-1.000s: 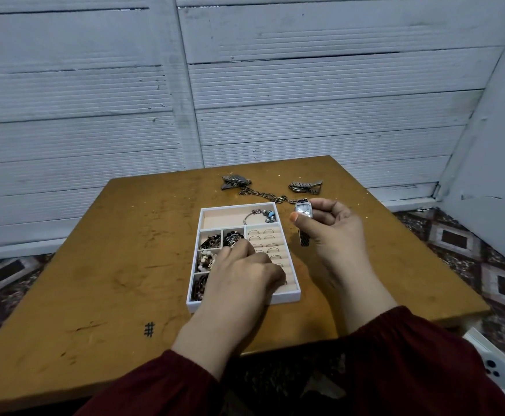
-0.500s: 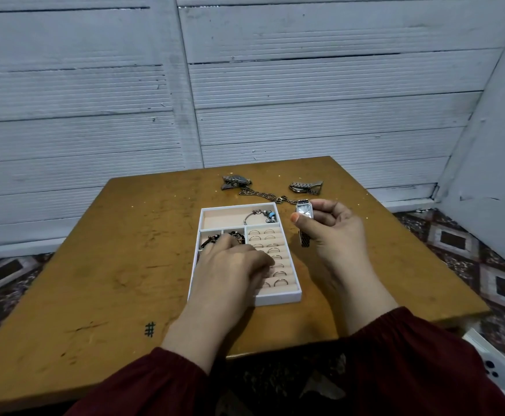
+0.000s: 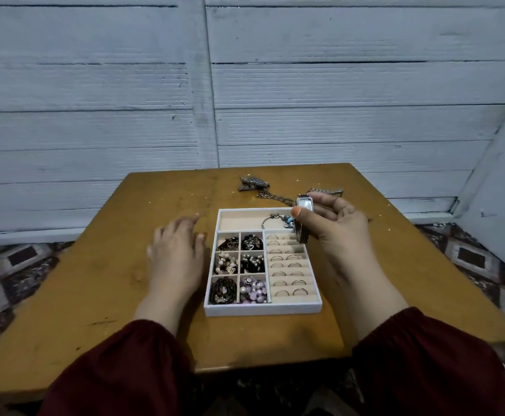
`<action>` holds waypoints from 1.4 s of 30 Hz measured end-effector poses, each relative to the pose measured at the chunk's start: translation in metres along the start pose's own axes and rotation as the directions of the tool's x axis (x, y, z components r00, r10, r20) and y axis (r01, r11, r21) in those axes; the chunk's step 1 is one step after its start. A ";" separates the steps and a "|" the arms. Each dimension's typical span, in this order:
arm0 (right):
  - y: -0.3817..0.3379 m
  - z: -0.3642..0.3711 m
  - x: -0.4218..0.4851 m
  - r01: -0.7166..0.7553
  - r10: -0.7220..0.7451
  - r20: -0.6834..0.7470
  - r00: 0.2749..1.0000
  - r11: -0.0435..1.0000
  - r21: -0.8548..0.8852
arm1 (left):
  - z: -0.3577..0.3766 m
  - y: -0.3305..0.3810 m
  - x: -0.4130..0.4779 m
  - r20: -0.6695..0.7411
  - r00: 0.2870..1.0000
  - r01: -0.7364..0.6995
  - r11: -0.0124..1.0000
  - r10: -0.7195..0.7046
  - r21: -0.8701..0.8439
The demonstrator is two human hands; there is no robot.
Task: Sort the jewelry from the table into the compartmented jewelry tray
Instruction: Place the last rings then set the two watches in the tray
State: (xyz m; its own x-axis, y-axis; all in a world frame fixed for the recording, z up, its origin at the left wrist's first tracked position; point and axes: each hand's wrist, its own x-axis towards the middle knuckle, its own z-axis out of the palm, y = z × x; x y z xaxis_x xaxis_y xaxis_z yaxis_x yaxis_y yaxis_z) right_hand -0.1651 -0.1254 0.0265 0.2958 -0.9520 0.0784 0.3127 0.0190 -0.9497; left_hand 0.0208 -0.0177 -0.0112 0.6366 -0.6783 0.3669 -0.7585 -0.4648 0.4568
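Observation:
A white compartmented jewelry tray (image 3: pixel 263 310) sits in the middle of the wooden table (image 3: pixel 101 280). Its small left cells hold beads and trinkets, its right side holds rows of rings, and a charm bracelet (image 3: pixel 278 220) lies in the long top cell. My right hand (image 3: pixel 332 223) pinches a silver rectangular wristwatch (image 3: pixel 303 205) over the tray's top right corner, the strap hanging down. My left hand (image 3: pixel 176 250) lies flat on the table just left of the tray, fingers spread, holding nothing.
Behind the tray lie a dark metal hair clip (image 3: pixel 252 183), a chain (image 3: pixel 275 198) and a second clip (image 3: pixel 330 192) partly hidden by my right hand. A white plank wall stands close behind the table. Patterned floor shows on both sides.
My left hand has lifted off the tray's small cells and moved left onto the table. My right hand has carried the watch a little toward the tray's top cell.

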 end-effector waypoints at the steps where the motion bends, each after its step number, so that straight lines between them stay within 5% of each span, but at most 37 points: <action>1: 0.001 0.004 0.004 -0.004 0.004 0.017 1.000 1.000 -0.005 | 0.003 -0.004 0.002 0.036 0.999 0.017 1.000 -0.018 0.015; 11: -0.001 0.042 0.050 -0.081 0.087 0.099 0.991 0.995 -0.064 | 0.028 -0.017 0.015 0.291 0.954 0.015 0.986 -0.064 0.169; 28: 0.030 0.058 0.084 -0.235 0.289 0.125 0.949 0.914 -0.331 | 0.031 -0.018 0.017 0.307 0.948 0.017 0.979 -0.081 0.205; 42: 0.037 0.053 0.090 -0.202 0.310 0.176 0.934 0.868 -0.453 | 0.029 -0.017 0.017 0.294 0.952 0.027 0.979 -0.086 0.200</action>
State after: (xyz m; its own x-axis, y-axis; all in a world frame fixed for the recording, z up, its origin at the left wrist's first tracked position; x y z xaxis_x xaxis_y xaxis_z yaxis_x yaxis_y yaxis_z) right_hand -0.0795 -0.1939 0.0146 0.5322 -0.8299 -0.1675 -0.1978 0.0705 -0.9777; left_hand 0.0404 -0.0381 -0.0361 0.6302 -0.7731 0.0717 -0.7537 -0.5871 0.2954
